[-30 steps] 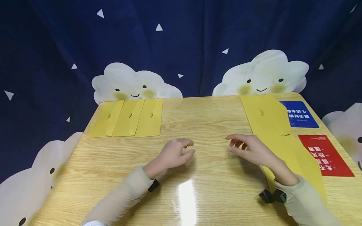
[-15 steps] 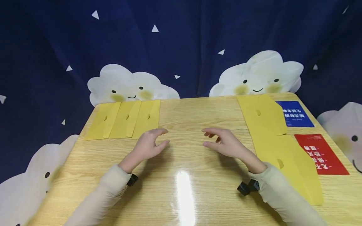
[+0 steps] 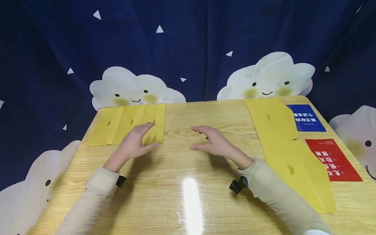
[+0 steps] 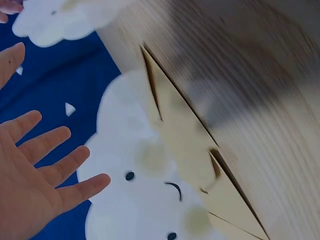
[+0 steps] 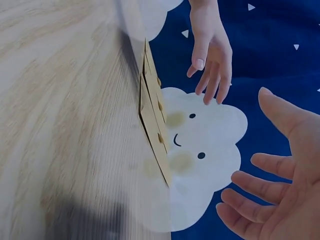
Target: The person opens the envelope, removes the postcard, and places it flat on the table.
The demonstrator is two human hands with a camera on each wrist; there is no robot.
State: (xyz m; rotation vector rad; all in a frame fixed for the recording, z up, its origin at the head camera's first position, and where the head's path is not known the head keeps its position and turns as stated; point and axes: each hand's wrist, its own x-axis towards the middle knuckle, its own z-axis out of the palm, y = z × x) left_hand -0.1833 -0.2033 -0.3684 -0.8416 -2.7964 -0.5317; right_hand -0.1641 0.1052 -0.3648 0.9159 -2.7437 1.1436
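Note:
Both hands hover over the wooden table with nothing in them. My left hand (image 3: 132,142), thumb and fingers spread apart, overlaps the nearest of three yellow envelopes (image 3: 105,127) at the table's back left. In the left wrist view its palm (image 4: 25,185) and straight fingers show. Facing it across a gap is my right hand (image 3: 212,142), above the middle of the table with relaxed fingers; the right wrist view shows it (image 5: 285,190) bare too. The three envelopes lie overlapping in a row, each with a half-round notch.
Two larger-looking yellow envelopes (image 3: 270,119) (image 3: 289,169) lie along the right side. Partly covered by them are a blue card (image 3: 311,119) and a red card (image 3: 337,160), both with white writing. A dark blue curtain (image 3: 194,42) with clouds hangs behind the table.
Both hands have moved left and slightly towards the back, the left one reaching over the row of envelopes. The right hand has left the right-side envelopes' edge. The envelopes and cards stay put.

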